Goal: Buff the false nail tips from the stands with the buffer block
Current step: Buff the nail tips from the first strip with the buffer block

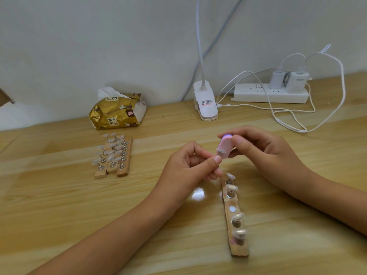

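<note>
We held one false nail tip (220, 150) pinched between the thumb and fingers of our left hand (188, 167), apparently by its small peg. It was laid against the pink buffer block (225, 146), which our right hand (264, 153) gripped with curled fingers and thumb. Just below both hands a wooden stand (239, 251) lay on the desk (59, 195). It carried four tips on their pegs and one bare magnet spot (232, 209) near its middle, which we took to be the place of the tip in hand. Whether those four had been buffed already we could not tell, for they looked much alike. Well to the left of our left hand, three more stands (111, 170) sat side by side, each crowded with tips, and we judged them not yet begun. So we reckoned the job was in its early part: one tip at the block, a few perhaps done, and most left to do.
</note>
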Demonstrator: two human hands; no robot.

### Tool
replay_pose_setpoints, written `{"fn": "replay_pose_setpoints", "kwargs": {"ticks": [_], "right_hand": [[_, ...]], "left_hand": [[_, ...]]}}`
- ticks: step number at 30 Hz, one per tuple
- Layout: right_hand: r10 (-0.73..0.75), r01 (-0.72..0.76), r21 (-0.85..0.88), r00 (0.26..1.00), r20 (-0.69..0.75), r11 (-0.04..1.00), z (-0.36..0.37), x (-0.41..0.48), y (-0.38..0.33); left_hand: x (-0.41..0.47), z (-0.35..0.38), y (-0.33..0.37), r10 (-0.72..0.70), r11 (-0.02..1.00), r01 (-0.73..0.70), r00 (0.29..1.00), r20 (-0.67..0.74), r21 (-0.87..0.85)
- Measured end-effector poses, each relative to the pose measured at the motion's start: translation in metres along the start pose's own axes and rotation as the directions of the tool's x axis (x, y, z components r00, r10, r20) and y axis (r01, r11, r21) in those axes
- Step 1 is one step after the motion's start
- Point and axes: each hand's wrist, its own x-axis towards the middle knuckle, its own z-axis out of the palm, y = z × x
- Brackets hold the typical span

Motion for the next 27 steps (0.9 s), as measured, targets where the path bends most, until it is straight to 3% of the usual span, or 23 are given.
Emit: {"fn": "replay_pose_setpoints", "kwargs": {"ticks": [4, 7, 16, 19, 23, 27], "right_hand": [[0.024, -0.024, 0.003, 0.998, 0.050, 1.000, 0.0007, -0.0005, 0.0001], [-0.023, 0.023, 0.009, 0.999, -0.028, 1.000, -0.0008, -0.0014, 0.0000], [-0.031, 0.031, -0.021, 1.000, 0.000, 0.999, -0.0014, -0.0024, -0.0002], [-0.093, 0.092, -0.025, 0.994, -0.064, 0.995, -0.0020, -0.0022, 0.0009], [-0.046, 0.046, -0.071, 0.999, -0.006, 0.996, -0.0017, -0.0026, 0.0008], [-0.122, 0.118, -0.050, 0.989, -0.083, 0.992, -0.0041, -0.0042, 0.0008]], "left_hand": [[0.0001, 0.0000, 0.0002, 0.003, 1.000, -0.003, 1.000, 0.003, -0.007], [-0.0005, -0.0003, 0.0005, 0.002, 1.000, -0.002, 1.000, -0.001, 0.001], [-0.0008, 0.0003, 0.0007, 0.005, 1.000, -0.005, 1.000, -0.011, 0.006], [-0.0007, 0.0002, 0.0002, 0.002, 1.000, -0.002, 1.000, -0.016, 0.000], [-0.0007, 0.0002, -0.0001, 0.007, 1.000, -0.007, 1.000, -0.009, 0.006], [0.0005, -0.0010, -0.0013, 0.005, 1.000, -0.005, 1.000, -0.009, -0.014]]}}
